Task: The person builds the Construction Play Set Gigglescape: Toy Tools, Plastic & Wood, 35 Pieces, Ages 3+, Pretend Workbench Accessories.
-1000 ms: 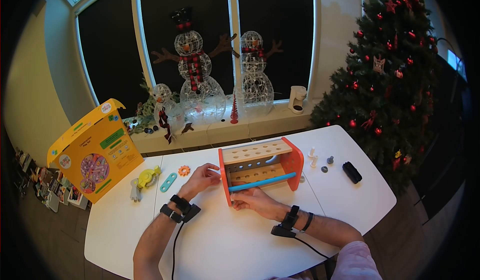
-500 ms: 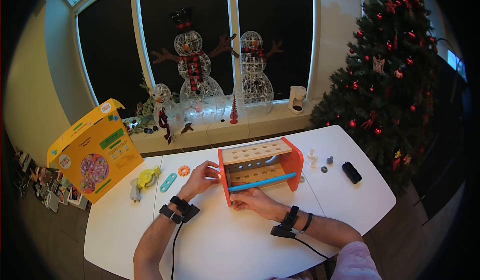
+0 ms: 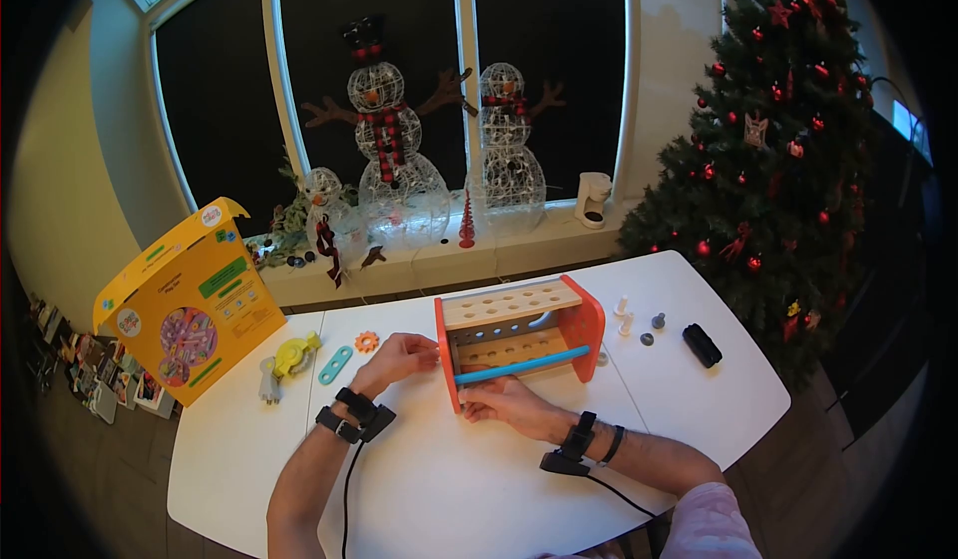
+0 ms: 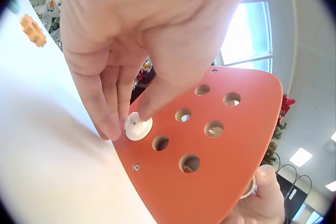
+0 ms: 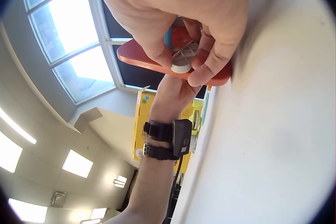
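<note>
A wooden toy toolbox (image 3: 512, 304) with red side panels and a blue bar (image 3: 524, 364) stands on the white table. At its left side, my left hand (image 3: 401, 357) pinches a white toy screw (image 4: 138, 127) by its round head, at the lower edge of the holed red panel (image 4: 207, 148). Below the blue bar, by that panel's front edge, is my right hand (image 3: 506, 405). Its thumb and fingers pinch a white round ribbed piece (image 5: 184, 59), seen in the right wrist view. The screw's shank is hidden.
Left of the toolbox lie an orange gear (image 3: 367, 341), a teal strip with holes (image 3: 336, 364) and a yellow-green toy (image 3: 294, 354), before a yellow box (image 3: 190, 309). On the right are white pieces (image 3: 624, 315), grey pieces (image 3: 658, 320) and a black object (image 3: 703, 344).
My left hand has turned slightly at the red panel, its knuckles shifting a little. The right hand and the toolbox stay almost where they were.
</note>
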Tool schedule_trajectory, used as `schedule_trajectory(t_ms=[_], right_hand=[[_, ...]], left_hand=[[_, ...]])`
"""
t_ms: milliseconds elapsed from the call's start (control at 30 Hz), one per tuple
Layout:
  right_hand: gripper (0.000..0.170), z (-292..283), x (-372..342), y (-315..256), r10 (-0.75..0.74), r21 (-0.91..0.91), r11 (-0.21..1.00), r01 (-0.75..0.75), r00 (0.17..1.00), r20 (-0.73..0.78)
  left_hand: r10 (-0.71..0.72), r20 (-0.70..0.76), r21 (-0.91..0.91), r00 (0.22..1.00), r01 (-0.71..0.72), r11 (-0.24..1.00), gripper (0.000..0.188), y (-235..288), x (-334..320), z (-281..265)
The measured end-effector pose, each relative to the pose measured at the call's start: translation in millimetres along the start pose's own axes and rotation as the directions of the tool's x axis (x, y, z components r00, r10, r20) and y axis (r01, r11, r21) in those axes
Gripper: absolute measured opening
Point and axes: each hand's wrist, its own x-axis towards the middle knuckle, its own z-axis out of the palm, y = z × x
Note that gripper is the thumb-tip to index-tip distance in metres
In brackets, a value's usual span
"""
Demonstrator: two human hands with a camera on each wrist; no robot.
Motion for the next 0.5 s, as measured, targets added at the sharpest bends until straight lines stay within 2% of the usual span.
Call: schedule_trajectory(t_ms=[33, 67, 133, 233, 333, 500], right_hand=[[0.024, 1, 0, -1, -0.001, -0.004, 1.000, 0.001, 1.000, 0.005], [0.024, 2, 0, -2, 0.000, -0.005, 1.000, 0.000, 1.000, 0.007], [0.024, 5, -2, -5, -0.006, 0.002, 1.000, 0.006, 1.000, -0.008], [0.024, 2, 0, -1, -0.001, -0.005, 1.000, 0.001, 1.000, 0.000], [0.024, 3, -2, -2, -0.006, -0.012, 1.000, 0.006, 1.000, -0.012], [0.024, 5, -1, -2, -0.025, -0.001, 1.000, 0.025, 0.999, -0.022]], left_hand=[[-0.088, 0.032, -0.119, 0.996, 0.091, 0.989, 0.023, -3, 1, -1], [-0.089, 0.029, -0.120, 0.996, 0.091, 0.989, 0.023, -8, 3, -3], [0.001, 0.035, 0.023, 0.999, -0.002, 1.000, 0.021, -12, 7, -5], [0.082, -0.018, 0.022, 0.996, -0.081, 0.996, 0.022, -8, 4, -2], [0.041, -0.007, 0.116, 0.999, -0.040, 0.992, 0.022, 2, -3, 3], [0.064, -0.019, 0.152, 0.998, -0.061, 0.987, 0.025, 0, -1, 4]])
